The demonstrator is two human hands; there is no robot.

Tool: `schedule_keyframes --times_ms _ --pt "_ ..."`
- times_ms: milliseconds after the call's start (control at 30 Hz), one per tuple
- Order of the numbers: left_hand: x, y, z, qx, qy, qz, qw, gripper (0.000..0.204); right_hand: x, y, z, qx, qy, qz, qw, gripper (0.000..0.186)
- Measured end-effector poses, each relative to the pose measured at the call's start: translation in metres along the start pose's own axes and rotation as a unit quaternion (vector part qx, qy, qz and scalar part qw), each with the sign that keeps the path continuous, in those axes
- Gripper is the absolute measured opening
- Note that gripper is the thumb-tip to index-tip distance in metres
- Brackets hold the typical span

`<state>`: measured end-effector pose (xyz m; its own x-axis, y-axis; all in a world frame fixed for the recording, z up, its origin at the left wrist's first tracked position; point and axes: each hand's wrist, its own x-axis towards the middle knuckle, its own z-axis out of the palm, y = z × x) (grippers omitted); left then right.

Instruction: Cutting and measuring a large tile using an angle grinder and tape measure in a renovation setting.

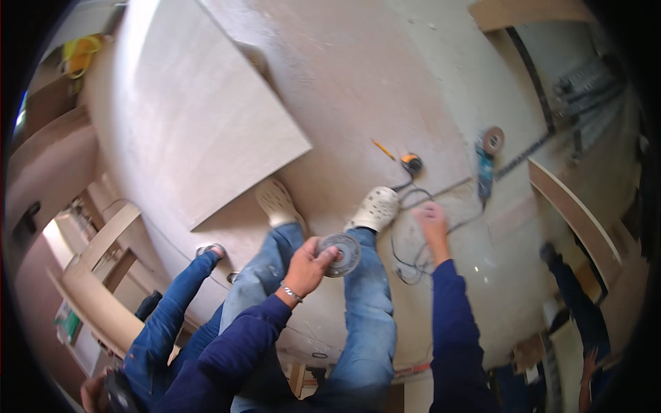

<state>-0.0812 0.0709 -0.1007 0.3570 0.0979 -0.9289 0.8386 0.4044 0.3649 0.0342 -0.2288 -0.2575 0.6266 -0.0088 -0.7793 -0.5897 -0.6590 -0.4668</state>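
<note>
Grey disc (pixel 350 260) is pinched by my left fingers (pixel 326 257); whether my blurred right fingers (pixel 428 212) are closed, I cannot tell.

Passable: floor (pixel 344 103) between tile (pixel 220 117) and pencil (pixel 383 149) | Blocking rightward: tape measure (pixel 412 163), cord (pixel 413 266), angle grinder (pixel 485 165)

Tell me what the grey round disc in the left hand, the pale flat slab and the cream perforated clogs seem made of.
Grey round disc: probably metal, dull; its grey tone suggests that, though abrasive composite is possible.
Pale flat slab: likely ceramic or stone tile, smooth and low-sheen, with crisp edges.
Cream perforated clogs: apparently moulded foam or rubber, matte, with rounded one-piece shells.
</note>
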Motion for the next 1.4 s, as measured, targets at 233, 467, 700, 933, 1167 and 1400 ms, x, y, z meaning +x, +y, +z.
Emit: schedule_keyframes --times_ms 233,467,700,933,1167,1400 --pt "0.133 -0.040 -0.010 0.306 0.041 0.124 0.943 0.027 0.161 0.101 -0.136 -0.295 0.275 0.000 0.915 0.089" --pt "0.282 -0.049 -0.003 0.497 -0.025 0.193 0.846 0.029 0.207 0.095 -0.162 -0.257 0.259 0.038 0.930 0.080" --pt "0.306 -0.020 0.006 0.641 -0.036 0.201 0.740 0.032 0.159 0.044 -0.115 -0.204 0.305 -0.038 0.929 0.048" --pt "0.226 0.017 0.096 0.330 -0.090 0.407 0.847 0.081 0.023 -0.021 -0.069 0.064 0.188 -0.184 0.963 0.037" --pt "0.079 0.033 0.061 0.078 -0.200 0.448 0.868 0.109 -0.133 -0.108 -0.027 -0.145 0.146 -0.284 0.937 0.049" --pt "0.026 -0.011 -0.018 -0.192 -0.112 0.427 0.876 0.088 -0.209 -0.152 0.056 -0.343 0.087 -0.417 0.837 0.050"
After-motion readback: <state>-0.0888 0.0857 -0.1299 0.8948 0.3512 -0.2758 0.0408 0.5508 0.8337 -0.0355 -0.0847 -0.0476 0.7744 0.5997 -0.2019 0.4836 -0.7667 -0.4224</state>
